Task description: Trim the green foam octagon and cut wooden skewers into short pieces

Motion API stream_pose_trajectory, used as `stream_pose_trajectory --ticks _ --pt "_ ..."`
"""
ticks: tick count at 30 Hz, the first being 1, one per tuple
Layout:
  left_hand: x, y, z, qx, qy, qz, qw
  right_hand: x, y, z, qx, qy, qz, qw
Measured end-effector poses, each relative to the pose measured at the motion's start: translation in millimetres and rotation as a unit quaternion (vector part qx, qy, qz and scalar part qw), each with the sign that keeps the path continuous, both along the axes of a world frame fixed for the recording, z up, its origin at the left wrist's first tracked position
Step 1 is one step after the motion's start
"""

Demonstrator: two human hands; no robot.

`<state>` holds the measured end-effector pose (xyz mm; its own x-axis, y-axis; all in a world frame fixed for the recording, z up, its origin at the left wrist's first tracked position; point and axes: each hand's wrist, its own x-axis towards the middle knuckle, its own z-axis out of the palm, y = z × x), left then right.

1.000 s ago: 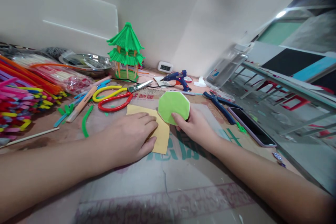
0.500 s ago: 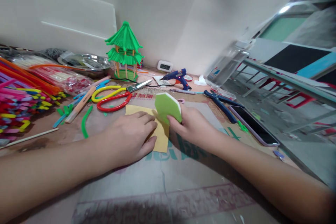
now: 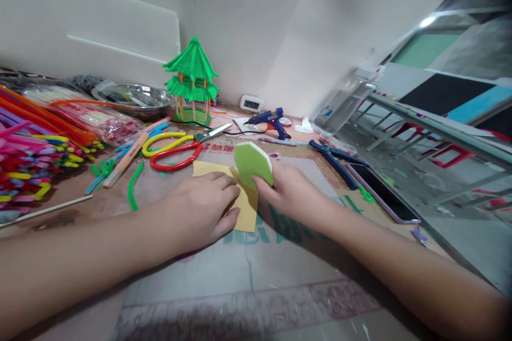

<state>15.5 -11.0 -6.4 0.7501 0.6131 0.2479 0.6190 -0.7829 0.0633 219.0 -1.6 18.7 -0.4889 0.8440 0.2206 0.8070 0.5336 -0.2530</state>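
Between the thumb and fingers of my right hand [image 3: 282, 186] is a green many-sided piece [image 3: 251, 162] with a white edge, perhaps foam board, tilted up. A yellow sheet of paper [image 3: 246, 213] lies flat beneath it. My left hand [image 3: 210, 200] rests palm down on that paper, fingers lightly bent, thumb apart; part of the sheet is covered. Scissors [image 3: 176, 150] with yellow and red handles lie just beyond the left hand. Behind them stands a green-roofed model pavilion [image 3: 192, 82] on thin wooden posts.
A blue glue gun [image 3: 272, 120] and a small digital clock [image 3: 252, 103] stand at the back. Pliers [image 3: 334, 162] and a phone [image 3: 384, 194] lie to the right. Bundled pipe cleaners [image 3: 40, 154], a marker [image 3: 127, 160] and a metal bowl [image 3: 148, 97] fill the left.
The view has shifted slightly. The green piece in my right hand has turned and shifted a little to the left. My left hand stays on the yellow paper.
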Motion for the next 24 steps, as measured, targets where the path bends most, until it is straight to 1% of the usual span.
stream_pose_trajectory --ticks 2,4,6,8,10,11,13,14,16,17,18,19,20,21,22,24 --pt "-0.2 -0.5 0.3 -0.004 -0.002 -0.009 1.0 4.5 -12.6 7.9 -0.028 -0.016 -0.001 0.999" --pt "-0.1 -0.8 0.4 -0.008 -0.004 -0.014 1.0 6.4 -17.2 9.1 -0.041 -0.027 -0.007 0.999" --pt "0.2 -0.6 0.4 -0.011 -0.002 -0.01 1.0 4.9 -11.9 3.0 -0.028 -0.02 -0.015 0.999" --pt "0.6 0.1 0.6 -0.011 -0.001 -0.003 1.0 1.5 -0.9 -6.7 0.004 -0.001 -0.02 1.0" --pt "0.4 0.2 1.5 -0.011 0.001 0.002 1.0 -1.2 8.1 -13.8 0.028 0.015 -0.014 0.999" --pt "-0.2 -0.4 2.3 -0.013 0.002 0.002 1.0 -1.3 10.2 -14.9 0.028 0.017 -0.005 0.999" --pt "-2.7 -3.2 4.5 -0.022 0.002 -0.006 1.0 1.5 8.8 -11.3 -0.004 0.018 0.023 1.0" --pt "-4.4 -5.3 5.7 -0.029 0.002 -0.014 0.999 4.6 6.2 -7.1 -0.035 0.024 0.043 0.998" --pt "-8.1 -9.9 8.0 -0.042 0.001 -0.023 0.999 13.7 0.9 3.9 -0.123 0.047 0.084 0.988" --pt "-9.7 -11.6 9.0 -0.046 0.003 -0.022 0.999 19.4 -0.4 9.7 -0.168 0.064 0.089 0.98" --pt "-11.1 -12.8 10.2 -0.047 0.007 -0.016 0.999 25.3 -0.2 15.2 -0.207 0.089 0.073 0.972" --pt "-12.1 -13.2 11.5 -0.044 0.014 -0.008 0.999 31.2 1.5 19.9 -0.233 0.127 0.042 0.963" --pt "-12.8 -12.8 13.1 -0.038 0.02 -0.001 0.999 36.6 4.7 23.6 -0.245 0.182 0.005 0.952" --pt "-13.4 -11.9 15.1 -0.033 0.029 0.008 0.999 41.0 8.9 25.9 -0.242 0.257 -0.03 0.935" --pt "-14.0 -10.6 17.6 -0.03 0.038 0.018 0.999 44.0 13.6 26.6 -0.232 0.342 -0.054 0.909" --pt "-15.9 -7.8 23.7 -0.037 0.059 0.044 0.997 45.1 22.3 22.7 -0.23 0.486 -0.053 0.841"
